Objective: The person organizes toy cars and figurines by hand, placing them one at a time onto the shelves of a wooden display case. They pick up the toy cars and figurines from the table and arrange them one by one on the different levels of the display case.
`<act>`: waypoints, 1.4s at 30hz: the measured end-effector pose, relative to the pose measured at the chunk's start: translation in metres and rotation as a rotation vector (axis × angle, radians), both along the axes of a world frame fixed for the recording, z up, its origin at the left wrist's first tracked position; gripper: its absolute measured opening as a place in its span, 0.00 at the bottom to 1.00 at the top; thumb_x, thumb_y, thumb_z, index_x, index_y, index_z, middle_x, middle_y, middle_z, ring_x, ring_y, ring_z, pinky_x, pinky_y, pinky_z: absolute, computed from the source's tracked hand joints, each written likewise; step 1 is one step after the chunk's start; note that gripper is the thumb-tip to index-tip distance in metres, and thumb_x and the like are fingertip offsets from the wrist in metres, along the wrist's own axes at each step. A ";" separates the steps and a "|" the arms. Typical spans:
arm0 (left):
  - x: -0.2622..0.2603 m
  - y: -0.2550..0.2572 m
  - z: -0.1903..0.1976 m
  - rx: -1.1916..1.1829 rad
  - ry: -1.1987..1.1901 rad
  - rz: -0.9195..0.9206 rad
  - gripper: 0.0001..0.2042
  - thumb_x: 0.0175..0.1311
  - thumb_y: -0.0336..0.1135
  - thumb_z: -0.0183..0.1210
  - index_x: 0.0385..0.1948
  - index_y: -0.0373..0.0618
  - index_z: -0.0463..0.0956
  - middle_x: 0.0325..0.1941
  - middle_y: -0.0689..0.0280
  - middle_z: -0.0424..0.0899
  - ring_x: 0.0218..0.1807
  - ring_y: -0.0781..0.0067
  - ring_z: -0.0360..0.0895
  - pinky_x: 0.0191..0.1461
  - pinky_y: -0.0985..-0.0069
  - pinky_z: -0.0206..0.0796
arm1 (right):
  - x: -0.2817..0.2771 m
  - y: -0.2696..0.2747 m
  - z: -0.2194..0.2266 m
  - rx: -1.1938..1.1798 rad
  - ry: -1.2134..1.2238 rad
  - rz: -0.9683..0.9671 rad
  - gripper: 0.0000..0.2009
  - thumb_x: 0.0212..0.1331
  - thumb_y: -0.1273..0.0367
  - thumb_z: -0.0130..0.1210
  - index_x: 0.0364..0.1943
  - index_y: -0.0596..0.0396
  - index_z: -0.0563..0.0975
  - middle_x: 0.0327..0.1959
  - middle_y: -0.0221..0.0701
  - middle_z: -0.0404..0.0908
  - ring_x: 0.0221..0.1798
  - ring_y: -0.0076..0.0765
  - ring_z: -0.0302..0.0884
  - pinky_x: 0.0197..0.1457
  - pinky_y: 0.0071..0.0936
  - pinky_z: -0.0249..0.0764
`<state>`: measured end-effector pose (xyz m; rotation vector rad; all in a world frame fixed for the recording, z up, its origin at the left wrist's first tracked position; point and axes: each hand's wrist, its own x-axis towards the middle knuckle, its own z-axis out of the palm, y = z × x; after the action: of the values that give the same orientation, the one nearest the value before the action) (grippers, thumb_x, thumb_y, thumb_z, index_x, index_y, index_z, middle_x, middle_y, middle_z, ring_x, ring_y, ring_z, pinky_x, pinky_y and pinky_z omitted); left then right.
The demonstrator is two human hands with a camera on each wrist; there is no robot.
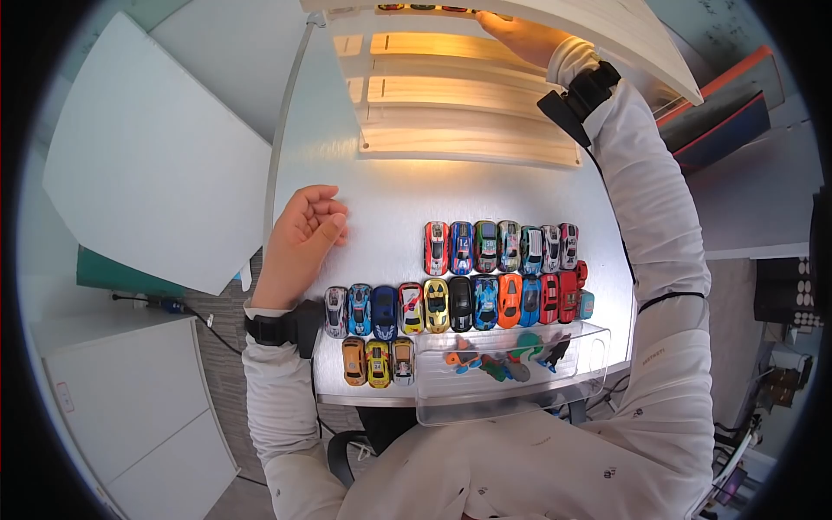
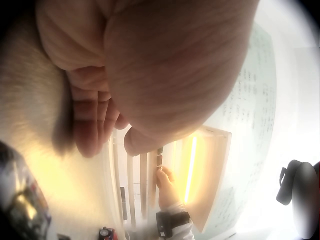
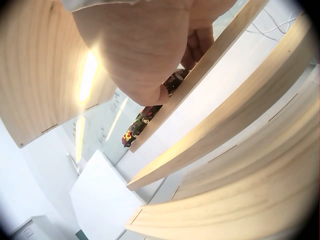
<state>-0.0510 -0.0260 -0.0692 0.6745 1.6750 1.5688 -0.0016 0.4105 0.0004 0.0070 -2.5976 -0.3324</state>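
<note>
My right hand (image 1: pixel 527 38) is up at the top level of the wooden display shelf (image 1: pixel 468 130). In the right wrist view its thumb and fingers (image 3: pixel 196 47) pinch a dark toy car (image 3: pixel 176 80), partly hidden by the hand. Several other toy cars (image 3: pixel 136 129) stand in a line along the same ledge (image 3: pixel 165 112). My left hand (image 1: pixel 305 238) rests by the table's left side, fingers loosely curled and holding nothing. Close to it is the left end of a row of toy cars, a silver one (image 1: pixel 335 312).
Toy cars stand in rows on the shiny table (image 1: pixel 373 199), among them a gold one (image 1: pixel 436 305). A clear plastic bin (image 1: pixel 433 399) with small colourful figures sits at the front edge. Lower shelf ledges (image 3: pixel 215 135) and a lit panel (image 2: pixel 210 170) surround the right hand.
</note>
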 end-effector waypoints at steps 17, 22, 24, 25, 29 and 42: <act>-0.001 0.000 -0.001 -0.003 0.029 0.001 0.18 0.74 0.29 0.57 0.62 0.36 0.68 0.47 0.64 0.80 0.42 0.81 0.77 0.49 0.81 0.74 | -0.003 0.012 -0.011 -0.203 0.024 0.032 0.17 0.73 0.60 0.49 0.55 0.55 0.81 0.54 0.41 0.85 0.57 0.46 0.80 0.65 0.39 0.71; 0.000 0.000 0.001 -0.016 0.021 -0.005 0.18 0.74 0.29 0.56 0.62 0.38 0.68 0.48 0.64 0.79 0.44 0.79 0.76 0.50 0.80 0.72 | -0.005 0.018 -0.017 -0.197 0.030 0.045 0.18 0.73 0.59 0.50 0.55 0.55 0.81 0.54 0.41 0.85 0.57 0.47 0.80 0.65 0.40 0.72; 0.000 0.000 0.000 -0.014 0.021 -0.006 0.18 0.74 0.29 0.56 0.62 0.38 0.68 0.47 0.64 0.79 0.44 0.79 0.76 0.50 0.80 0.72 | -0.004 0.019 -0.018 -0.187 0.049 0.061 0.18 0.72 0.59 0.50 0.55 0.55 0.81 0.54 0.41 0.85 0.57 0.48 0.80 0.65 0.41 0.72; 0.000 -0.001 0.000 -0.013 0.021 -0.007 0.18 0.74 0.29 0.56 0.62 0.38 0.68 0.47 0.64 0.79 0.44 0.79 0.76 0.49 0.80 0.72 | -0.004 0.019 -0.018 -0.173 0.057 0.069 0.17 0.72 0.59 0.51 0.54 0.54 0.81 0.54 0.41 0.85 0.57 0.48 0.80 0.65 0.41 0.72; -0.001 -0.001 -0.002 0.010 0.016 0.001 0.18 0.74 0.29 0.57 0.62 0.36 0.68 0.47 0.64 0.80 0.41 0.81 0.77 0.48 0.81 0.73 | -0.004 0.017 -0.014 -0.019 0.096 0.124 0.17 0.70 0.60 0.52 0.53 0.54 0.82 0.53 0.41 0.85 0.56 0.49 0.81 0.64 0.42 0.73; 0.000 0.000 0.000 -0.009 0.049 -0.005 0.17 0.74 0.29 0.55 0.61 0.37 0.68 0.47 0.64 0.79 0.43 0.77 0.77 0.49 0.80 0.72 | 0.049 -0.057 0.031 -0.239 0.100 -0.155 0.17 0.62 0.59 0.56 0.43 0.58 0.84 0.41 0.46 0.87 0.46 0.52 0.84 0.54 0.46 0.77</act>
<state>-0.0506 -0.0262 -0.0691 0.7176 1.7134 1.5520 0.0470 0.3537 0.0314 -0.2887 -2.5271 -0.0723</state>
